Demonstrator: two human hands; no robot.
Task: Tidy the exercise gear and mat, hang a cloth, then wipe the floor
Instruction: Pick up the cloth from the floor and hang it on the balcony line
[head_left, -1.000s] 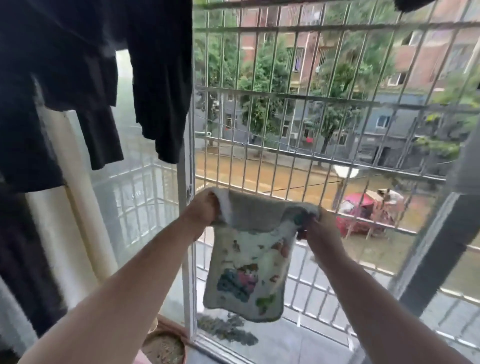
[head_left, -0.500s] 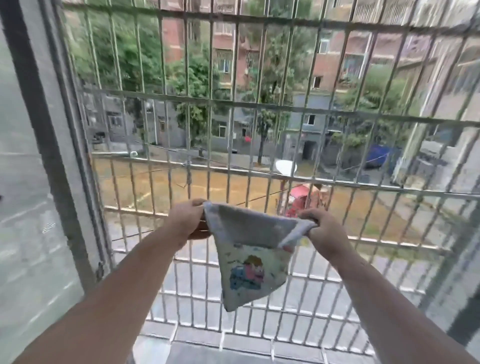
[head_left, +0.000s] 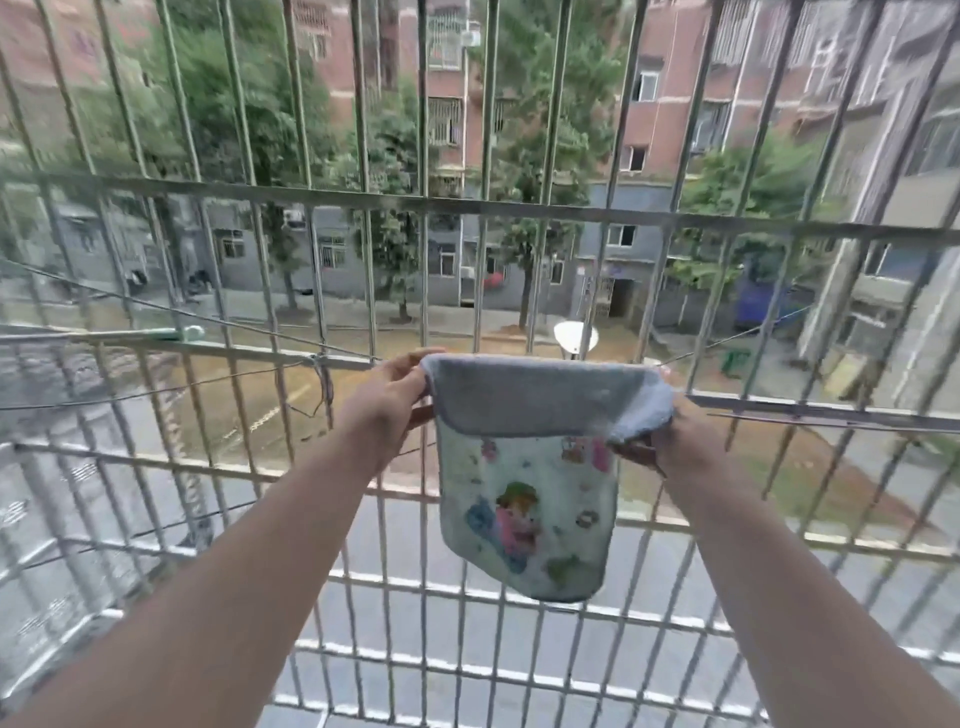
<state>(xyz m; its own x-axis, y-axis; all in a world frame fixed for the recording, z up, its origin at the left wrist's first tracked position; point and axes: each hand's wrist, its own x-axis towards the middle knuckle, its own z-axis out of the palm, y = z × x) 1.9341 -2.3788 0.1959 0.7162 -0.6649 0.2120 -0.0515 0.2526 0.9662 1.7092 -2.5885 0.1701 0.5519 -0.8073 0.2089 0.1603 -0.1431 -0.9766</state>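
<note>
A small pale cloth (head_left: 530, 499) with cartoon prints and a grey-blue folded top hangs in front of the window bars. My left hand (head_left: 387, 397) pinches its top left corner. My right hand (head_left: 680, 441) grips the bunched top right corner. The cloth's top edge is stretched level between both hands, at about the height of a thin wire line (head_left: 218, 322) and a horizontal bar (head_left: 810, 413) of the metal grille. I cannot tell whether the cloth touches the wire or bar.
A metal window grille (head_left: 363, 200) with vertical and horizontal bars fills the view, with a cage floor of bars (head_left: 467, 670) below. Beyond lie a street, trees and brick buildings. A green-tipped pole (head_left: 171, 333) lies along a bar at left.
The view swung right, away from the dark hanging clothes. Both hands carried the cloth up and forward toward the grille and spread its top edge flatter.
</note>
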